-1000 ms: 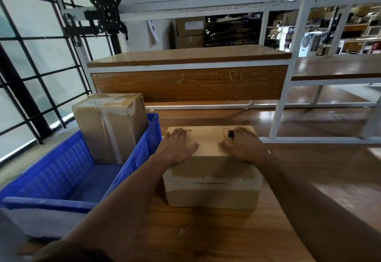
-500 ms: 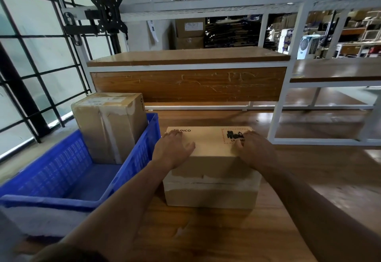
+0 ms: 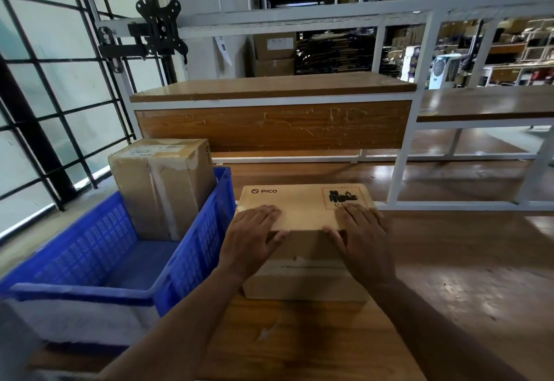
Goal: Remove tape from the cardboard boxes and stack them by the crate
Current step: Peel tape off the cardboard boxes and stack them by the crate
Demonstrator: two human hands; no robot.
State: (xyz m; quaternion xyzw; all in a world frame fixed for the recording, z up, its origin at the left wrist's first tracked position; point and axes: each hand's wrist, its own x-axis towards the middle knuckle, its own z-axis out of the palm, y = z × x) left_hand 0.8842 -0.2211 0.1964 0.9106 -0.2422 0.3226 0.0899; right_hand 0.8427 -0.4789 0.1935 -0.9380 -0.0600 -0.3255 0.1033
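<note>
A tan cardboard box [image 3: 302, 205] printed "PICO" lies flat on the wooden table [image 3: 299, 338], just right of the blue crate [image 3: 198, 248]. My left hand [image 3: 251, 238] and my right hand [image 3: 364, 241] both sit on its near top edge, fingers flat on the top and thumbs down on the front face. A pale strip of tape [image 3: 302, 271] with a dark slit runs across the front face below my thumbs. A second, taller taped cardboard box [image 3: 162, 188] stands upright inside the crate at its far end.
A white-framed wooden shelf unit [image 3: 272, 128] stands across the back of the table. White frame posts [image 3: 401, 152] rise to the right of the box. A window grille [image 3: 45, 104] and a black monitor mount [image 3: 156, 29] are on the left. Warehouse racks fill the background.
Both hands have slid back across the box top toward me, uncovering the PICO logo and the red label. They now sit at the near edge with thumbs over the front face.
</note>
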